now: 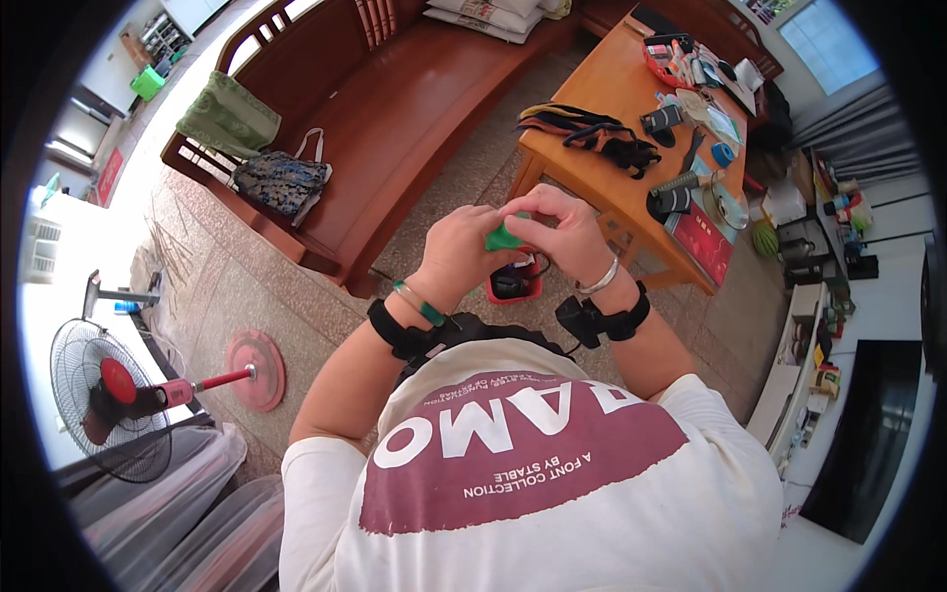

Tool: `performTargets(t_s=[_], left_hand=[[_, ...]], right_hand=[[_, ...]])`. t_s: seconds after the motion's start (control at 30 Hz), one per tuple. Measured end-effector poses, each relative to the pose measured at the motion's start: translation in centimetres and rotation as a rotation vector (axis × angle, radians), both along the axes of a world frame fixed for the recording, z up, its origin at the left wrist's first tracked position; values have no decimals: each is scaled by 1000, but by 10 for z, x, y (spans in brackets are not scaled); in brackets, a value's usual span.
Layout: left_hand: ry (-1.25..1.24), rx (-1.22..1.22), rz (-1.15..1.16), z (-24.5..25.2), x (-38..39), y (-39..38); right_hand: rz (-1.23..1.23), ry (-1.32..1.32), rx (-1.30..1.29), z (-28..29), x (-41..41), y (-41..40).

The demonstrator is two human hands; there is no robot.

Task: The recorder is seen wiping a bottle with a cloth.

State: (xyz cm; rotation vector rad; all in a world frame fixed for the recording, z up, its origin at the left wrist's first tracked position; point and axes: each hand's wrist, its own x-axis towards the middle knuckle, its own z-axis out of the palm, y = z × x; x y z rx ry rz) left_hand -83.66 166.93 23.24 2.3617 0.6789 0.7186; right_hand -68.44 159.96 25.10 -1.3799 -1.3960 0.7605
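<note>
Both my hands meet in front of my chest around a small green piece of thin material (503, 235), perhaps cloth or plastic; which I cannot tell. My left hand (460, 248) holds it from the left, its fingers partly hiding it. My right hand (556, 226) pinches its upper right part between thumb and index finger. Below the hands, partly covered by them, a red basket (516, 300) with dark items inside stands low down. A green and clear bangle is on my left wrist, a silver one on my right, and each forearm wears a black strap.
A wooden table (584, 174) at the upper right bears striped fabric (592, 133), blue tape (722, 154), a glass bowl (726, 207) and a full red basket (658, 70). A wooden bench (414, 96) lies ahead. A pedestal fan (118, 381) stands at the left.
</note>
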Motion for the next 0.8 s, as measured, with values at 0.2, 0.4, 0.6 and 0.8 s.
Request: performTargets(t_s=[0.2, 0.4, 0.6, 0.8], left_hand=[[1, 92, -199, 0, -33, 30], [-56, -76, -232, -1, -49, 52], [9, -157, -174, 0, -51, 86], [22, -415, -182, -5, -30, 131]], right_hand=[[39, 646, -262, -8, -32, 0], [-292, 766, -253, -60, -18, -8], [-580, -1174, -186, -147, -5, -51], [-602, -391, -974, -170, 32, -47]])
